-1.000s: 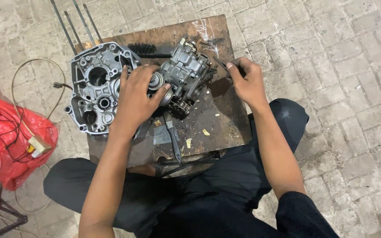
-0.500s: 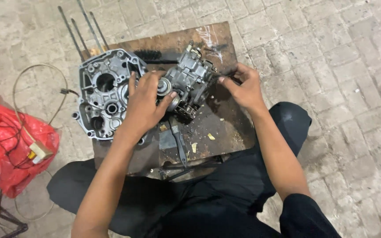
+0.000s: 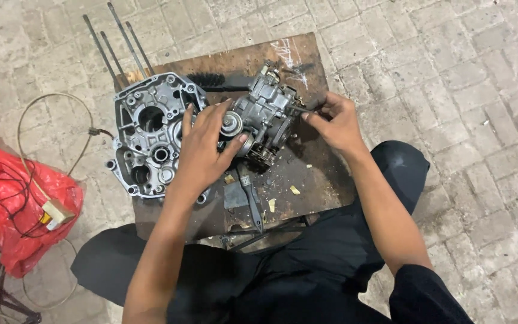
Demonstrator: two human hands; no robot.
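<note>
A grey metal engine part (image 3: 265, 114) stands upright on a dirty brown board (image 3: 307, 174) in front of my knees. My left hand (image 3: 202, 150) grips its left side, thumb under a round fitting. At the part's right side my right hand (image 3: 334, 123) pinches a thin dark tool (image 3: 300, 110), whose tip touches the part. Beside my left hand lies a flat grey engine case half (image 3: 148, 132), partly under my wrist.
A dark brush (image 3: 211, 81) lies behind the part. A flat grey tool (image 3: 250, 195) rests on the board near me. Several long metal rods (image 3: 115, 45) lie on the paving at the far left. A red plastic bag (image 3: 16, 210) with wires sits at left.
My view has shifted slightly, so the board sits lower and to the right in the picture. My right hand has drawn closer to the engine part. The left hand keeps its grip.
</note>
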